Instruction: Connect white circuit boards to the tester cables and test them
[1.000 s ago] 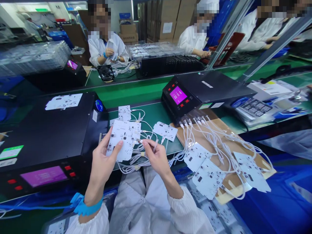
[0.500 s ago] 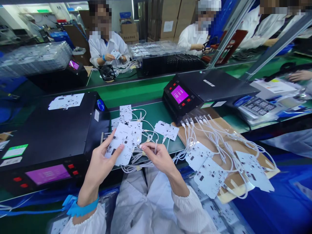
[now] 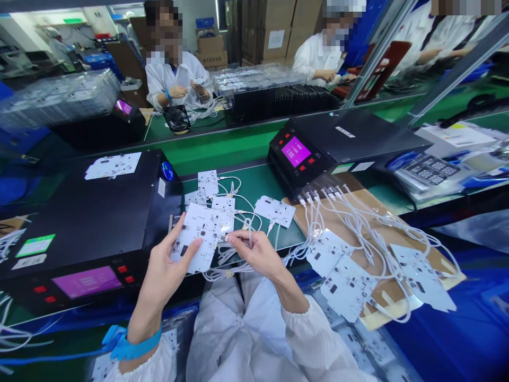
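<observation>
My left hand grips a white circuit board by its left side, thumb on top and fingers behind. At the board's right edge, my right hand pinches the plug of a white cable. The plug's tip is at the board's edge; whether it is fully seated I cannot tell. Behind the held board lie several smaller white boards, one of them a small board with a cable attached. Another circuit board rests on the green bench mat to the right, by a cable plug.
Black test boxes with lit screens stand left and right. White cables run from the right box over cardboard to several boards. A loose board lies on the left box. Co-workers sit across the bench.
My right hand has brought the cable plug slightly closer to the held board's right edge. The whole view has shifted a little; the left hand keeps its hold.
</observation>
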A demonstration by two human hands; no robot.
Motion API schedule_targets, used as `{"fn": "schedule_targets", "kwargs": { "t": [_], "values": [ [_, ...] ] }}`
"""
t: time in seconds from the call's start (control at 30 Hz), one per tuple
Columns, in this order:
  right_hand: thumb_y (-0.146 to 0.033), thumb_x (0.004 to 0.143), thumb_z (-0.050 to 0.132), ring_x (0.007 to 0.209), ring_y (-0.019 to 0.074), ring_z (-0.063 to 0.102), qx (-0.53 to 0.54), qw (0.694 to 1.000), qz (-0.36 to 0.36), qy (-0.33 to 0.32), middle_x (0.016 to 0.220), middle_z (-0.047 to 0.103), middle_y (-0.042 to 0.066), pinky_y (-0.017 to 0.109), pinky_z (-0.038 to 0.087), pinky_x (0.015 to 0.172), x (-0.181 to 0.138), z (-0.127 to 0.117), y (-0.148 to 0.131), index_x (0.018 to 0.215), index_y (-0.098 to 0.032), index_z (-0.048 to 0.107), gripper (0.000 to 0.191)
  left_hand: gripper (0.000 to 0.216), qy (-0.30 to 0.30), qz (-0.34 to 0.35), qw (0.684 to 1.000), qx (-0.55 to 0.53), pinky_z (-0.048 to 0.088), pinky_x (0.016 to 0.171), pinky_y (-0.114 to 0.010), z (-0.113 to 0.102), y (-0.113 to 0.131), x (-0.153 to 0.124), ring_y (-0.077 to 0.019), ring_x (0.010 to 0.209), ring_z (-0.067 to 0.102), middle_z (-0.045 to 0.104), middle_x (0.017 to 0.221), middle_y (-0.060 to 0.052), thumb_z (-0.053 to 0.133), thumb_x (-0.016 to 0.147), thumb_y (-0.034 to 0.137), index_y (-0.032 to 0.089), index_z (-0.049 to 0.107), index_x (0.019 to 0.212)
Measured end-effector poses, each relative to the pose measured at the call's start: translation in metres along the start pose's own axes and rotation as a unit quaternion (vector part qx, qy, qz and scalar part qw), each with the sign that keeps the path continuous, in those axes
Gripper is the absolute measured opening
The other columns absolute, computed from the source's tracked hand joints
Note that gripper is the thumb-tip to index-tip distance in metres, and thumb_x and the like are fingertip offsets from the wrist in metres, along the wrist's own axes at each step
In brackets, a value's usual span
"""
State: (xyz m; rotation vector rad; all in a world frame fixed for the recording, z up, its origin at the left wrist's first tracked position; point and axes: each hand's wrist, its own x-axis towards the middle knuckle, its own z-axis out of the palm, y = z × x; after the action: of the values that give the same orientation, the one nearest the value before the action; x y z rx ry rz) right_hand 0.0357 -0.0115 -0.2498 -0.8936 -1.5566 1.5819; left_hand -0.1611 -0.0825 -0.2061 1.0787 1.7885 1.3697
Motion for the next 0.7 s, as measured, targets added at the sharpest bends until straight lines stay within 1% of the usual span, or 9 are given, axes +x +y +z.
{"fn": "schedule_targets", "kwargs": {
  "t": [0.1,0.2,0.3,0.37,0.43,0.53,0.57,0.63,0.7],
  "values": [
    [-0.059,0.096,0.063,0.067,0.0146,0.058,0.006,0.999,0.025,-0.028,0.072,0.066,0.001,0.028,0.046,0.062,-0.001,-0.004,0.005,0.097,-0.019,0.077,0.043,0.077,0.005,-0.004,1.000,-0.004,0.059,0.110,-0.047,0.003,-0.003,-0.002,-0.0353,0.141,0.058,0.061,0.152,-0.009,0.087,0.079,0.046,0.025,0.062,0.148],
    [-0.063,0.097,0.060,0.079,0.0170,0.065,0.022,0.999,0.019,-0.018,0.085,0.071,0.003,0.031,0.052,0.073,-0.003,-0.008,0.013,0.114,-0.020,0.073,0.048,0.070,0.027,0.003,1.000,0.001,0.058,0.111,-0.048,0.003,-0.002,-0.005,-0.0356,0.140,0.059,0.063,0.150,-0.009,0.086,0.081,0.048,0.026,0.065,0.144],
    [-0.071,0.097,0.055,0.099,0.0210,0.069,0.070,0.994,-0.009,0.080,0.105,0.073,0.008,0.036,0.055,0.088,-0.004,-0.009,0.023,0.127,-0.023,0.063,0.058,0.065,0.054,0.008,0.998,0.008,0.057,0.112,-0.051,-0.001,0.001,-0.006,-0.0359,0.138,0.061,0.067,0.144,-0.009,0.084,0.082,0.051,0.026,0.068,0.140],
    [-0.077,0.097,0.047,0.097,0.0220,0.070,0.119,0.982,-0.018,0.144,0.104,0.072,0.009,0.039,0.056,0.087,-0.004,-0.009,0.027,0.123,-0.023,0.059,0.062,0.064,0.063,0.006,0.998,0.003,0.060,0.108,-0.051,-0.003,0.003,-0.006,-0.0364,0.134,0.063,0.068,0.142,-0.009,0.084,0.081,0.052,0.026,0.069,0.137],
    [-0.079,0.099,0.039,0.092,0.0224,0.070,0.136,0.973,-0.021,0.188,0.098,0.071,0.008,0.039,0.057,0.085,-0.006,-0.009,0.029,0.118,-0.023,0.057,0.063,0.063,0.070,0.008,0.998,0.001,0.063,0.103,-0.049,-0.005,0.004,-0.007,-0.0362,0.132,0.065,0.068,0.142,-0.009,0.084,0.081,0.053,0.026,0.070,0.135],
    [-0.071,0.104,0.036,0.093,0.0210,0.067,0.074,0.966,-0.034,0.246,0.097,0.068,0.006,0.039,0.054,0.089,-0.012,-0.007,0.024,0.115,-0.024,0.059,0.054,0.059,0.078,0.022,0.997,0.012,0.064,0.102,-0.045,-0.006,0.003,-0.009,-0.0339,0.130,0.066,0.069,0.140,-0.009,0.083,0.082,0.053,0.026,0.070,0.133],
    [-0.068,0.105,0.037,0.091,0.0201,0.066,0.057,0.960,-0.042,0.270,0.092,0.066,0.004,0.038,0.052,0.088,-0.014,-0.005,0.022,0.112,-0.024,0.060,0.050,0.058,0.082,0.028,0.996,0.017,0.064,0.103,-0.043,-0.005,0.002,-0.010,-0.0330,0.130,0.066,0.069,0.140,-0.009,0.082,0.083,0.053,0.026,0.070,0.133],
    [-0.064,0.106,0.038,0.076,0.0173,0.059,0.059,0.947,-0.055,0.311,0.077,0.056,0.000,0.034,0.050,0.077,-0.018,0.003,0.017,0.102,-0.024,0.062,0.047,0.056,0.097,0.043,0.994,0.033,0.063,0.102,-0.042,-0.002,0.001,-0.012,-0.0315,0.127,0.068,0.070,0.137,-0.009,0.080,0.085,0.054,0.026,0.070,0.132],
    [-0.064,0.105,0.042,0.061,0.0145,0.045,0.094,0.945,-0.057,0.307,0.066,0.041,-0.004,0.031,0.042,0.061,-0.018,0.016,0.012,0.098,-0.023,0.062,0.046,0.055,0.124,0.062,0.989,0.057,0.063,0.100,-0.040,0.003,0.000,-0.013,-0.0298,0.120,0.071,0.072,0.131,-0.010,0.079,0.086,0.055,0.023,0.070,0.130]
  ]
}}
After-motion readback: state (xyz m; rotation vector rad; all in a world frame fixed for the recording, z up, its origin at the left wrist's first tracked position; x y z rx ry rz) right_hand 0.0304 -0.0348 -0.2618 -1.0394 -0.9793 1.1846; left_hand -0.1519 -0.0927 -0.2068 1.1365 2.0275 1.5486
